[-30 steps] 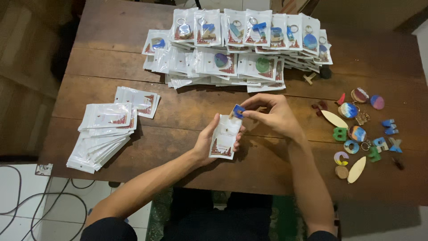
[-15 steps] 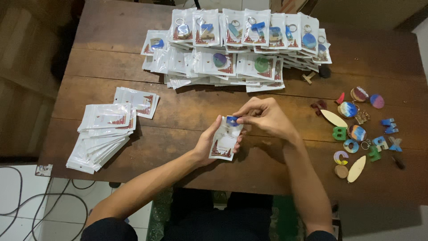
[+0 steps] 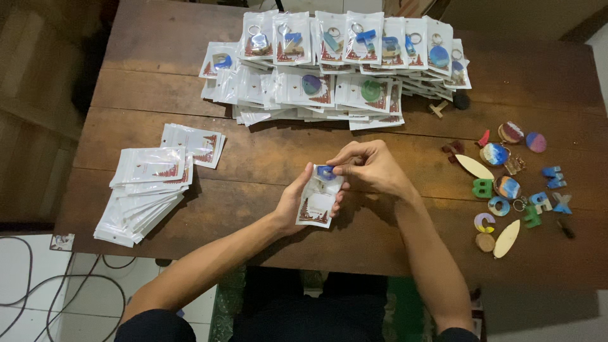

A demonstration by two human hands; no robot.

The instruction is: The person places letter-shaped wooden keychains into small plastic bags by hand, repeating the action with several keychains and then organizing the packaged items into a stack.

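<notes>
At the centre of the frame the left hand cradles a small clear pouch from below, thumb on its left edge and fingers curled up behind it, so the mouth of the pouch faces up and stays steady. The right hand comes in from the right with thumb and forefinger pinched tight on a blue charm, held right at the pouch mouth, partly inside it; the other fingers fold out of the way. Both forearms run up from the lower edge, elbows apart, wrists bent inward so the hands meet above the wooden counter. To the left lies a loose stack of flat, empty-looking pouches, within easy reach of the left hand. At the right side loose coloured charms and letters are scattered, near the right hand. Along the upper middle, filled pouches lie in overlapping rows, set well apart from the hands.
</notes>
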